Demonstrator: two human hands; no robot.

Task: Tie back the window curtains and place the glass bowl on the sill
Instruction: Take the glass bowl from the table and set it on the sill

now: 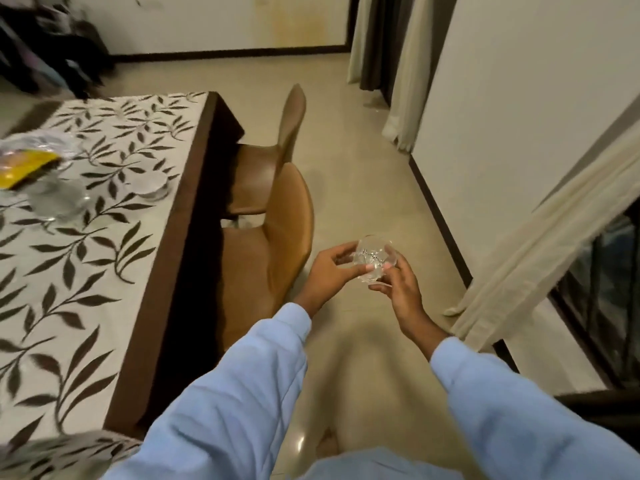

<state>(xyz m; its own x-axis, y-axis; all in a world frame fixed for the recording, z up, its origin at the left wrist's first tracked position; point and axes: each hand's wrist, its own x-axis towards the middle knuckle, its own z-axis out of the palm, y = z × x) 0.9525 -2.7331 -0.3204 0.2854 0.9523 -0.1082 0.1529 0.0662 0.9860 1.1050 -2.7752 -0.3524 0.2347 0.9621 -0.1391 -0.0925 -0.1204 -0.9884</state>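
Note:
A small clear glass bowl (373,258) is held in front of me above the floor, between both hands. My left hand (329,275) grips its left side with thumb and fingers. From the right and below, my right hand (401,292) holds it with fingertips on the rim. A cream curtain (540,244) hangs slanted at the right, pulled toward the window (609,289) with dark frame. The sill is not clearly visible.
A table with a leaf-print cloth (86,237) stands at the left, carrying a glass jug (59,199), a small dish (149,185) and a yellow packet (20,168). Two brown chairs (277,216) are tucked beside it. More curtains (391,64) hang at the far wall.

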